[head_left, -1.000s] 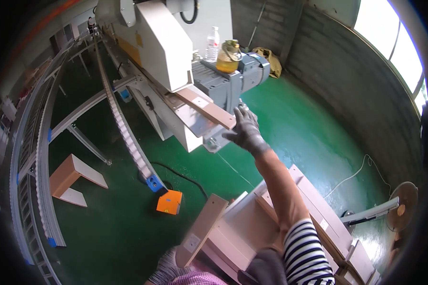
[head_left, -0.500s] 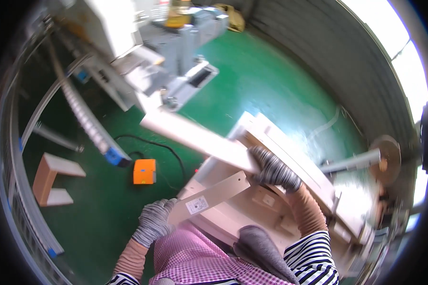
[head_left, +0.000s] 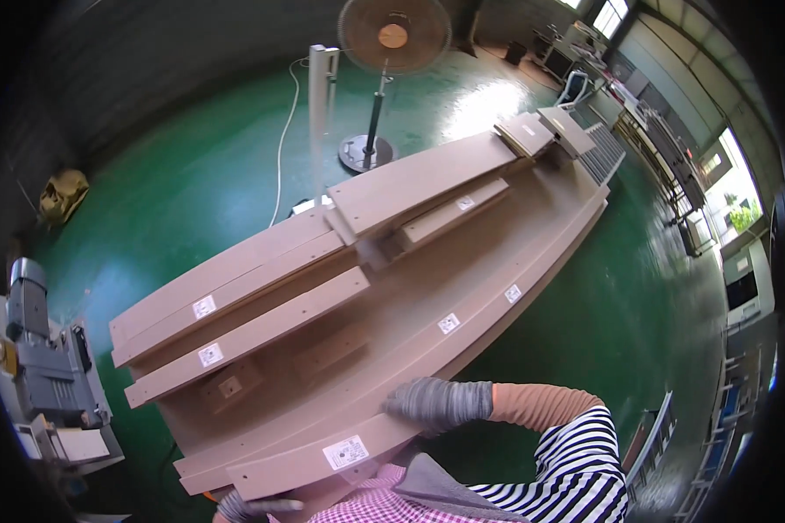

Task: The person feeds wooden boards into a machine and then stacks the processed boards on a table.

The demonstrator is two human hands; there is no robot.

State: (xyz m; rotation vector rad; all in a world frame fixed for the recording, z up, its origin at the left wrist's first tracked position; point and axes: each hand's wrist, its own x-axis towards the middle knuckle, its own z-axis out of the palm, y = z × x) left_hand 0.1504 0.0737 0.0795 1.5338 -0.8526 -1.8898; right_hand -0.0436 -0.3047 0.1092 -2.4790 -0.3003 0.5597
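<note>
A beige board (head_left: 310,460) with a white label and a hole near its left end lies along the near side of the stack. My right hand (head_left: 439,404), in a grey knit glove, is closed around this board's right end, with the fingertips partly hidden. At the lower edge, my gloved left hand (head_left: 255,506) is partly cut off. One of its digits lies along a beige surface (head_left: 327,495) just below the labelled board, and the hand seems to grip it. Beyond are long labelled boards (head_left: 253,336) laid lengthwise on a wide beige panel (head_left: 392,318).
A standing fan (head_left: 375,131) and an upright pale post (head_left: 318,122) rise behind the stack. Grey machinery with a motor (head_left: 48,366) stands at left. Shorter boards (head_left: 541,131) and metal rollers (head_left: 602,155) are at the far end. A white cable (head_left: 286,144) crosses the green floor.
My view has swung right, from the machine to the whole board stack. My right hand has left the long board it held and now grips the labelled board. My left hand is lower.
</note>
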